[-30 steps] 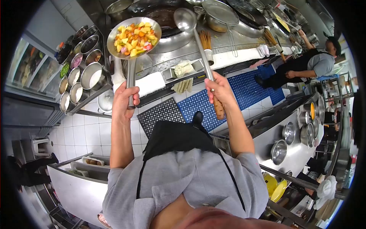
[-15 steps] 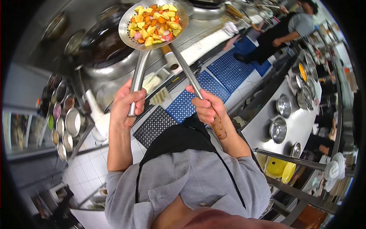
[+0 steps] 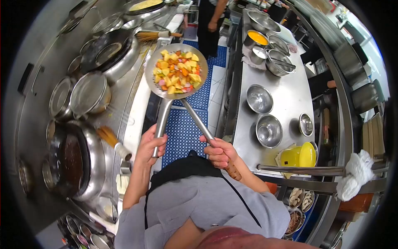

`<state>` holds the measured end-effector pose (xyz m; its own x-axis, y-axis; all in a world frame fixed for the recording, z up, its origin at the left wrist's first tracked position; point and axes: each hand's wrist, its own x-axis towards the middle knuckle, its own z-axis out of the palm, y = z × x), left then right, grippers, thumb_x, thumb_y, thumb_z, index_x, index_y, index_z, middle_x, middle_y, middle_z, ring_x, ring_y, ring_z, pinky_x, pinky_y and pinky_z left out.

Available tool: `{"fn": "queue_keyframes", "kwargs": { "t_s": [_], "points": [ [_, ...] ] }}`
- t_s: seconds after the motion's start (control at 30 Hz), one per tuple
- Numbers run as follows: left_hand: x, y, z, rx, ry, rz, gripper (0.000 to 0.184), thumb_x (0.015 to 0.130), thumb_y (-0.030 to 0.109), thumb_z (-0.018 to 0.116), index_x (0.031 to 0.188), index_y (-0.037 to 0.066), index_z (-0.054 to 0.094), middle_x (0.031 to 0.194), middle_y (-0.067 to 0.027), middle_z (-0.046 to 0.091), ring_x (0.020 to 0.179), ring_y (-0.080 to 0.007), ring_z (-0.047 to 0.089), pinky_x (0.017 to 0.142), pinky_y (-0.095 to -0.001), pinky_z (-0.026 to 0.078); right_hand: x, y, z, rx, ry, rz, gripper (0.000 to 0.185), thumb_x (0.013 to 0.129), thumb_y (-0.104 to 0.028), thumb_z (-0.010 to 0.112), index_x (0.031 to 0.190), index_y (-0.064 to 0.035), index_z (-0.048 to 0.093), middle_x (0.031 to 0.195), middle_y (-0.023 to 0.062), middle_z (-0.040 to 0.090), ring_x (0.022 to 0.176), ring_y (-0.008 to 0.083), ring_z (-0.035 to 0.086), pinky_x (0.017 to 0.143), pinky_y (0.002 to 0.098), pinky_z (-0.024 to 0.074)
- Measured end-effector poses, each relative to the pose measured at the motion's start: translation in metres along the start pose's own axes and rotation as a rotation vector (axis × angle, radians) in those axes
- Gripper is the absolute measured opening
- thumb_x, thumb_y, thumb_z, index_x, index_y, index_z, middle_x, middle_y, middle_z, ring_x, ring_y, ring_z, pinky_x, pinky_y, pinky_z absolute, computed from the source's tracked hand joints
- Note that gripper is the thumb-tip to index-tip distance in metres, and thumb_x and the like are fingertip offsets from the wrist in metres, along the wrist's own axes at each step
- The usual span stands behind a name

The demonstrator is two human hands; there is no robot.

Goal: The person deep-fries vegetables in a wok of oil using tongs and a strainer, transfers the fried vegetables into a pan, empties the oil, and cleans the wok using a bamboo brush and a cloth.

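Observation:
My left hand (image 3: 151,146) is closed around the steel handle of a perforated strainer ladle (image 3: 150,76). Chunks of yellow, orange and pinkish vegetables (image 3: 177,71) fill its bowl. In my right hand (image 3: 219,152) is a long-handled utensil (image 3: 195,118) with a steel shaft and a wooden grip end. The shaft runs up to the strainer's lower rim, and its working end is hidden behind the bowl, so I cannot tell its kind. Both tools are held up in front of me, above the aisle between the stove and a steel table.
To the left, a wok (image 3: 74,162) with dark contents sits on the steel stove, near a bamboo brush (image 3: 108,137). On the right, a steel table (image 3: 244,137) bears metal bowls (image 3: 268,131) and a yellow container (image 3: 290,157). A person (image 3: 210,25) stands ahead beyond the blue mats (image 3: 184,137).
My view has turned to the right. The strainer with the vegetables, along with the second utensil, has swung from beside the stove to over the aisle. Both hands keep their grips.

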<state>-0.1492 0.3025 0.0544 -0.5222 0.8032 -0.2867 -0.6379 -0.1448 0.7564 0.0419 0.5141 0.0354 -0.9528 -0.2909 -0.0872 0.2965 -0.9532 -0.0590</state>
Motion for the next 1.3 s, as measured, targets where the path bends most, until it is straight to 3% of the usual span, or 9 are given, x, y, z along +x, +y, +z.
{"fn": "queue_keyframes", "kwargs": {
  "t_s": [0.13,0.23,0.37,0.4,0.53,0.63,0.77,1.07,1.3],
  "points": [
    [0.074,-0.007,0.027,0.037,-0.093,-0.104,0.044,0.080,-0.004,0.057,0.122,0.003,0.045,0.071,-0.0020,0.050,0.048,-0.0051,0.046,0.036,-0.0194,0.038,-0.011,-0.033,-0.007,0.052,0.073,-0.168,0.029,0.102,-0.020,0.037,0.127,-0.0073,0.046,0.063,-0.0033,0.040,0.040,0.0051,0.038,0.032,0.0235,0.0411],
    [0.121,-0.013,0.044,0.037,-0.148,-0.166,0.051,0.080,-0.003,0.060,0.127,0.002,0.043,0.075,-0.0036,0.051,0.050,-0.0049,0.046,0.037,-0.0171,0.038,-0.009,-0.054,-0.014,0.037,0.091,-0.274,0.027,0.102,-0.020,0.039,0.125,-0.0082,0.049,0.063,-0.0038,0.040,0.040,0.0050,0.037,0.032,0.0230,0.0391],
    [0.181,-0.020,0.058,0.020,-0.164,-0.237,0.043,0.081,-0.002,0.060,0.122,0.002,0.044,0.076,-0.0039,0.052,0.051,-0.0047,0.047,0.038,-0.0170,0.039,0.004,-0.089,-0.022,0.040,0.197,-0.385,0.026,0.100,-0.021,0.044,0.122,-0.0095,0.051,0.062,-0.0047,0.039,0.041,0.0045,0.037,0.032,0.0223,0.0371],
    [0.189,-0.020,0.064,0.025,-0.159,-0.241,0.034,0.083,-0.001,0.061,0.113,0.005,0.047,0.073,-0.0023,0.053,0.050,-0.0062,0.049,0.038,-0.0187,0.040,0.004,-0.097,-0.023,0.053,0.210,-0.390,0.025,0.100,-0.021,0.045,0.121,-0.0097,0.051,0.061,-0.0052,0.038,0.041,0.0043,0.036,0.032,0.0221,0.0367],
    [0.252,-0.019,0.066,0.054,-0.171,-0.245,0.032,0.083,0.000,0.063,0.110,0.006,0.047,0.071,-0.0017,0.054,0.050,-0.0063,0.051,0.038,-0.0190,0.042,0.029,-0.145,-0.037,0.035,0.231,-0.437,0.023,0.100,-0.021,0.046,0.119,-0.0095,0.052,0.061,-0.0061,0.038,0.040,0.0039,0.034,0.032,0.0213,0.0348],
    [0.309,-0.008,0.066,0.089,-0.173,-0.232,0.031,0.084,0.001,0.063,0.110,0.006,0.047,0.071,-0.0014,0.053,0.050,-0.0063,0.051,0.038,-0.0194,0.042,0.057,-0.194,-0.052,0.054,0.170,-0.429,0.029,0.102,-0.021,0.038,0.125,-0.0101,0.051,0.064,-0.0042,0.040,0.041,0.0054,0.036,0.034,0.0231,0.0379],
    [0.398,0.011,0.057,0.091,-0.196,-0.224,0.036,0.084,0.000,0.062,0.116,0.004,0.046,0.074,-0.0026,0.054,0.051,-0.0060,0.051,0.039,-0.0190,0.042,0.100,-0.266,-0.044,0.018,0.223,-0.475,0.025,0.100,-0.020,0.045,0.121,-0.0112,0.054,0.061,-0.0061,0.038,0.041,0.0041,0.034,0.033,0.0216,0.0356],
    [0.548,0.084,0.084,0.030,-0.192,-0.199,0.024,0.082,-0.003,0.057,0.103,0.004,0.049,0.071,-0.0007,0.052,0.051,-0.0076,0.051,0.040,-0.0227,0.044,0.182,-0.415,-0.022,0.060,0.175,-0.475,0.028,0.101,-0.021,0.041,0.123,-0.0086,0.052,0.063,-0.0044,0.040,0.042,0.0052,0.038,0.035,0.0238,0.0404],
    [0.669,0.121,0.101,0.013,-0.050,-0.152,0.019,0.081,-0.003,0.057,0.096,0.005,0.047,0.071,-0.0015,0.051,0.050,-0.0084,0.050,0.039,-0.0227,0.043,0.243,-0.551,-0.031,0.112,0.132,-0.353,0.028,0.100,-0.020,0.042,0.123,-0.0081,0.053,0.064,-0.0040,0.041,0.043,0.0055,0.039,0.036,0.0243,0.0412]
  ]
}}
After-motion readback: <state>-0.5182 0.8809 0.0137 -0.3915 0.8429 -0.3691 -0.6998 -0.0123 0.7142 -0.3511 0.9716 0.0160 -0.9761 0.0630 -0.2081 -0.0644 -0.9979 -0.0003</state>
